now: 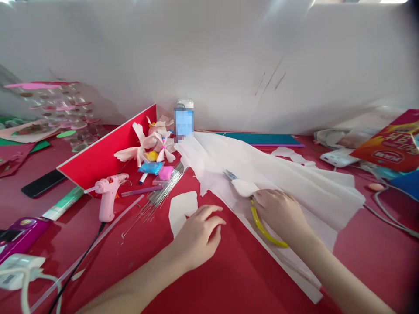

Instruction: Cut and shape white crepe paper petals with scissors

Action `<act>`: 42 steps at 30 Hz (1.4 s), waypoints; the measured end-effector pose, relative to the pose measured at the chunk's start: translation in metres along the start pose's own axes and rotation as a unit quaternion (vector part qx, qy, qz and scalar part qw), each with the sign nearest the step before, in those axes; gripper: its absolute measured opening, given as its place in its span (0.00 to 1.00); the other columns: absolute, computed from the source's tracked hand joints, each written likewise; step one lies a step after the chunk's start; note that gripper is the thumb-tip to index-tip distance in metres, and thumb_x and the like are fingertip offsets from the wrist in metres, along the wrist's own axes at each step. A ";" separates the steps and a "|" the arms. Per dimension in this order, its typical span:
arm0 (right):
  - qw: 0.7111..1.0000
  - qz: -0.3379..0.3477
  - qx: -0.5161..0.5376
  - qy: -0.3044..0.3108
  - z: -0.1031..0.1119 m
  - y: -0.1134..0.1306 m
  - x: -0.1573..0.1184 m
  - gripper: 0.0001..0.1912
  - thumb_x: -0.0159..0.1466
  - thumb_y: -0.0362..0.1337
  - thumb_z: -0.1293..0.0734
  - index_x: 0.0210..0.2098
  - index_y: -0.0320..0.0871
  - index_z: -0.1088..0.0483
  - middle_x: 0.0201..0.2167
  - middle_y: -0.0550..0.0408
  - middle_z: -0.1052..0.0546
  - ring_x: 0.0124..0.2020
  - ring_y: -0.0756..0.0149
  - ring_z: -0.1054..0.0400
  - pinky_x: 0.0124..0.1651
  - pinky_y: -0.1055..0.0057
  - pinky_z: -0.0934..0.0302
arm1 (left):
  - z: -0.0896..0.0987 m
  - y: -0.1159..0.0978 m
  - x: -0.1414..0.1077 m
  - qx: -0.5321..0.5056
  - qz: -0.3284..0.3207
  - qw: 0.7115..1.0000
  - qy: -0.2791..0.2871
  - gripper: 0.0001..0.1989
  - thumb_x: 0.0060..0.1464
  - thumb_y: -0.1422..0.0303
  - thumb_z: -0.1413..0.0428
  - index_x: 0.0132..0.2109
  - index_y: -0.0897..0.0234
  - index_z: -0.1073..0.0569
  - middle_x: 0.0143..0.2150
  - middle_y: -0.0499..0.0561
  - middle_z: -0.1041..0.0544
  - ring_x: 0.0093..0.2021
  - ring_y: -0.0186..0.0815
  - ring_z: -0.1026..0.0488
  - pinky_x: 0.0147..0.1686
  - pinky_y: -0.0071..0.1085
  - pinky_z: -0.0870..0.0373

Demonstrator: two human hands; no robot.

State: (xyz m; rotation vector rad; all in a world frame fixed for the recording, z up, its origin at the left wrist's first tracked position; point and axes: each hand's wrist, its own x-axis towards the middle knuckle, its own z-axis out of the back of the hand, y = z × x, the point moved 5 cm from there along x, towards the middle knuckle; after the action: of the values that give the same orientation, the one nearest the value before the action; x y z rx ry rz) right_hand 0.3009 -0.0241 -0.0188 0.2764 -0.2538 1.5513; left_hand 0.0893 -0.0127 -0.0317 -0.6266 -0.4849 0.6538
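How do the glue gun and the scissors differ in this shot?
The glue gun is pink, while the scissors have yellow handles and metal blades. The glue gun stands upright on its grip, while the scissors lie flat across white paper. The glue gun trails a black cord; the scissors have none. The right hand is on the scissors, but no hand touches the glue gun. Both are on the red worktop.

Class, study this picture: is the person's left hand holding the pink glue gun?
No, the left hand is beside a white paper cutout, apart from the pink glue gun.
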 end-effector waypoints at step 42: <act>0.881 0.096 0.462 -0.033 0.018 0.099 -0.050 0.20 0.65 0.32 0.36 0.57 0.42 0.36 0.37 0.50 0.22 0.35 0.64 0.26 0.39 0.72 0.29 | 0.015 0.016 -0.011 -0.438 0.168 0.883 -0.016 0.10 0.55 0.64 0.41 0.31 0.65 0.21 0.25 0.48 0.24 0.25 0.29 0.28 0.29 0.25 0.29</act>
State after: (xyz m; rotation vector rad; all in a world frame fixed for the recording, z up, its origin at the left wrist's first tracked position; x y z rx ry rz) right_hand 0.2016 -0.0773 -0.0171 1.0784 0.4521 1.7726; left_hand 0.0665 -0.0045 -0.0336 -1.5884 -0.7132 0.7598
